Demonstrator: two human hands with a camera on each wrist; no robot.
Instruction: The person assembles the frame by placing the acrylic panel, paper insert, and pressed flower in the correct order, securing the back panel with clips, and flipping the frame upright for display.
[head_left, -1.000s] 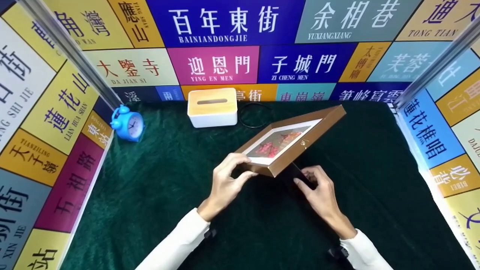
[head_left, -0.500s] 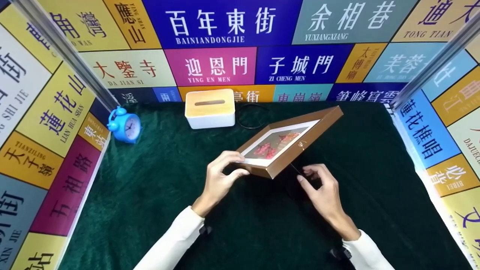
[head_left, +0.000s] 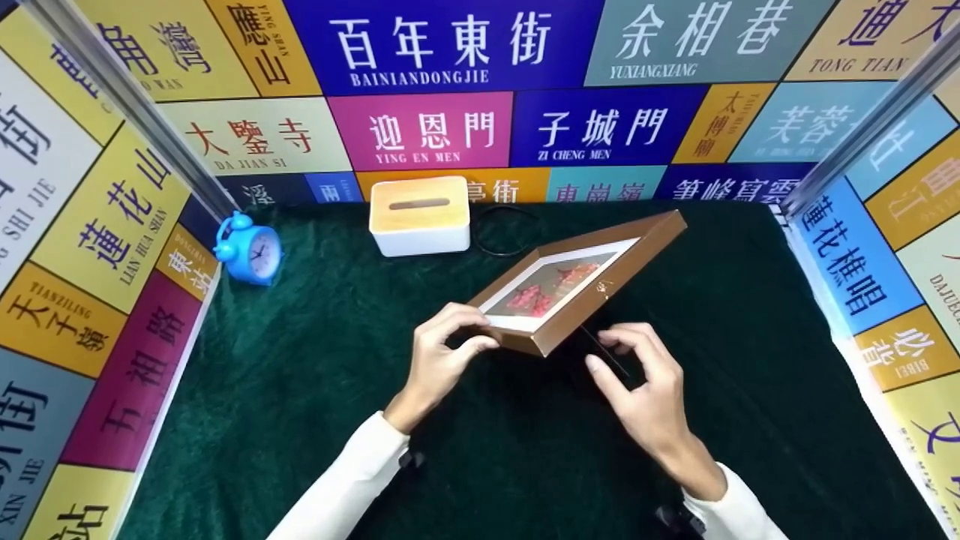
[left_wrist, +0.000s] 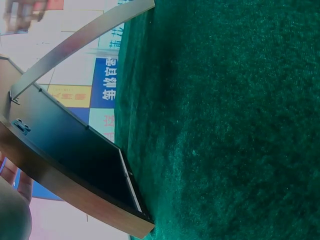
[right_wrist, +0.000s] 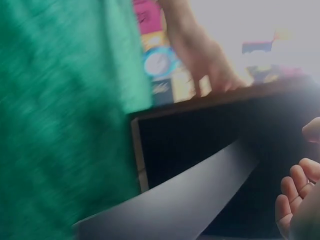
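A brown picture frame point(head_left: 551, 285) with a white mat and a picture of pink-red flowers is held tilted over the green cloth. My left hand point(head_left: 442, 352) grips its near left edge, thumb below and fingers over the front. Its dark back panel point(left_wrist: 75, 135) shows in the left wrist view, with a support leg point(left_wrist: 65, 52) swung out from it. To the right of the frame, my right hand point(head_left: 649, 390) has its thumb and fingers parted near the leg. In the right wrist view its loosely bent fingers point(right_wrist: 295, 187) stand apart from the leg, holding nothing.
A white tissue box point(head_left: 420, 225) with a wooden lid stands at the back. Beside it lies a thin black cable loop point(head_left: 510, 251). At the back left is a blue alarm clock point(head_left: 251, 251). Printed panels with lettering point(head_left: 457, 45) surround the green cloth point(head_left: 300, 360).
My right hand held the dark leg behind the frame, then loosened, and its fingers are now parted from it. The leg is swung out. My left hand keeps its grip, shifting only slightly.
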